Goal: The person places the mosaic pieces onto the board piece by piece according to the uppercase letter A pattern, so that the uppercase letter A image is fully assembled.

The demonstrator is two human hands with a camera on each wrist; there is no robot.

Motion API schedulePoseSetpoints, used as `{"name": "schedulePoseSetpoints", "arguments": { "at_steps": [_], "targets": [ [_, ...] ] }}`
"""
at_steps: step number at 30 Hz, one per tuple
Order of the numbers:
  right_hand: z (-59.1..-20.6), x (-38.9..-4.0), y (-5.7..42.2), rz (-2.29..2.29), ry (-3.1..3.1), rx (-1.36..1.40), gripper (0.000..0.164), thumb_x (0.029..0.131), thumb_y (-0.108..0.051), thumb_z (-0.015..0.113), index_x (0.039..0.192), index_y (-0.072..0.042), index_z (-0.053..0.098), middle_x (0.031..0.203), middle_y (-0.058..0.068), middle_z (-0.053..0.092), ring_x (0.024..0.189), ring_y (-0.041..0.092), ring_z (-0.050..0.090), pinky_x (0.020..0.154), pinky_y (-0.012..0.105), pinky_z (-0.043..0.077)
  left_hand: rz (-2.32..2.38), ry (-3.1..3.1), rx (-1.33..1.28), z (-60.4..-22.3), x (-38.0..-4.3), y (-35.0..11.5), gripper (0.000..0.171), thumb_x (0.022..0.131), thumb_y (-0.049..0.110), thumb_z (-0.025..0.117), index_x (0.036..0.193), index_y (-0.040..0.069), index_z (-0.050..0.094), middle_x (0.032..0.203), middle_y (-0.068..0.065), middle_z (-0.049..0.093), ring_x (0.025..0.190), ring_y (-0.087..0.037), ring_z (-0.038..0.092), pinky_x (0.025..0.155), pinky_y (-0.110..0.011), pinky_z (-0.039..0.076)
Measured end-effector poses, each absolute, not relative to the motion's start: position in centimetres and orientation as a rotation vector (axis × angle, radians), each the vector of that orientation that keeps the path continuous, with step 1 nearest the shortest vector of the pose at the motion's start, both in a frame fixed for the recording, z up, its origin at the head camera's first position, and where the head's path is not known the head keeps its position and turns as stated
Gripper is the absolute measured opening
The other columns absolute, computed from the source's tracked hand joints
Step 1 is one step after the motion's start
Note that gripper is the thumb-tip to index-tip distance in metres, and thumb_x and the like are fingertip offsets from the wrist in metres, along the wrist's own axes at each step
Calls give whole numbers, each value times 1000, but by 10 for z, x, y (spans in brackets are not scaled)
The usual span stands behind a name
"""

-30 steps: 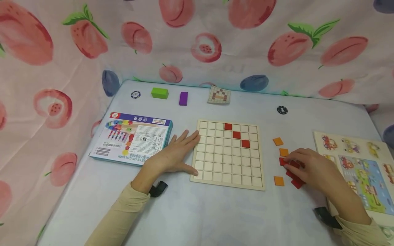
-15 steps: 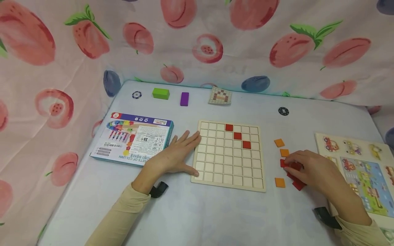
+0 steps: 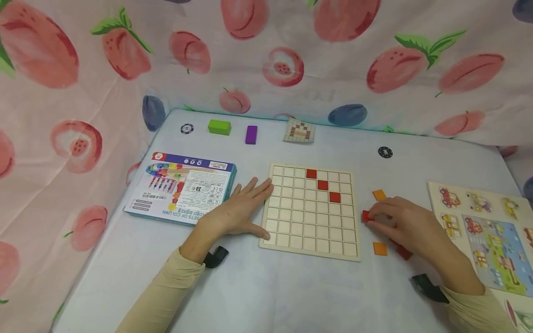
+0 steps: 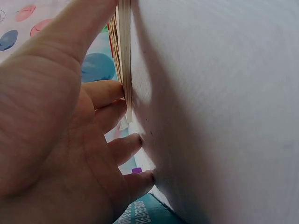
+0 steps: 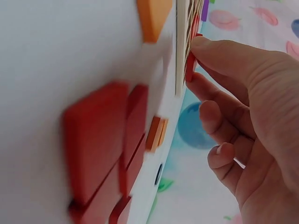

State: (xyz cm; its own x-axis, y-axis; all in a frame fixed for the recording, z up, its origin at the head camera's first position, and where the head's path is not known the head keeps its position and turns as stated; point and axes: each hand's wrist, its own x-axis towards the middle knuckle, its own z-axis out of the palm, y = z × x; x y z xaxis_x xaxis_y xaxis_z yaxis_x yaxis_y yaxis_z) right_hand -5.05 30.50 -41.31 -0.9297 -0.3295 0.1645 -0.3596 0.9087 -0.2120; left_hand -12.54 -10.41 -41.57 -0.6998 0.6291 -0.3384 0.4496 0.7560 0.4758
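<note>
Red is the colour at work: a square red tile (image 3: 365, 216) is pinched between the thumb and fingertip of the right hand (image 3: 410, 224), just outside the gridded wooden board (image 3: 308, 229) at its 3 o'clock side. Clock directions here run from the board's middle as the head view shows it. That right grip is closed on the tile; the left hand (image 3: 235, 210) grasps nothing, its fingers spread along the 9 o'clock edge and touching the board, apparently steadying it.

Three seated red tiles (image 3: 322, 185) step down from 12 to 2 o'clock, so the step in hand looks like bringing a fourth across to join them. The next move seems to call for a short lift over the rim towards 9 o'clock, then squaring the tile to a pale cell. Which cell, I cannot tell; the pattern card (image 3: 299, 131) at 12 is too small to read.

Loose red tiles (image 5: 96, 140) lie near 4 o'clock, partly hidden by the right hand in the head view. One orange tile (image 3: 380, 249) sits at 4, near the board, and could be nudged by the wrist. A picture puzzle (image 3: 508, 249) lies farther out at 3, a flat box (image 3: 179, 187) at 9. Only the rim seems in the way.
</note>
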Motion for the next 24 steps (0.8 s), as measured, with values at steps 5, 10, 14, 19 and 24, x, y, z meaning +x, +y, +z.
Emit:
{"name": "schedulePoseSetpoints", "arguments": {
  "at_steps": [5, 10, 14, 19, 24],
  "targets": [
    [-413, -58, 292, 421, -2872, 599, 24, 77, -22, 95, 95, -29, 80, 98, -9, 76, 92, 15, 71, 71, 39, 61, 492, 2468, 820, -416, -125, -104, 125, 80, 56, 89, 172, 15, 15, 182, 1, 1, 170, -33, -4, 137, -63, 6],
    [-415, -66, 277, 448, -2859, 638, 23, 78, -25, 95, 97, -26, 82, 104, -6, 78, 100, 18, 73, 75, 43, 63, 486, 2468, 819, -415, -126, -104, 125, 81, 56, 89, 172, 15, 15, 183, 1, 1, 170, -33, -3, 137, -64, 6],
    [-419, -72, 266, 467, -2847, 677, 21, 79, -26, 94, 96, -25, 82, 102, -6, 79, 93, 14, 70, 68, 36, 60, 484, 2465, 820, -417, -126, -104, 125, 81, 57, 88, 173, 15, 14, 182, 2, 1, 170, -33, -4, 137, -64, 6],
    [-422, -78, 255, 492, -2857, 712, 18, 80, -24, 93, 95, -23, 83, 99, -6, 80, 93, 14, 72, 70, 36, 61, 488, 2466, 826, -418, -127, -105, 124, 81, 56, 89, 172, 15, 15, 182, 1, 1, 170, -33, -3, 137, -64, 6],
    [-422, -81, 247, 489, -2876, 736, 16, 82, -23, 91, 97, -21, 84, 101, -4, 80, 97, 17, 74, 75, 40, 64, 491, 2465, 826, -418, -126, -105, 125, 81, 56, 89, 172, 15, 15, 183, 1, 2, 170, -33, -3, 137, -64, 6]
  ]
}}
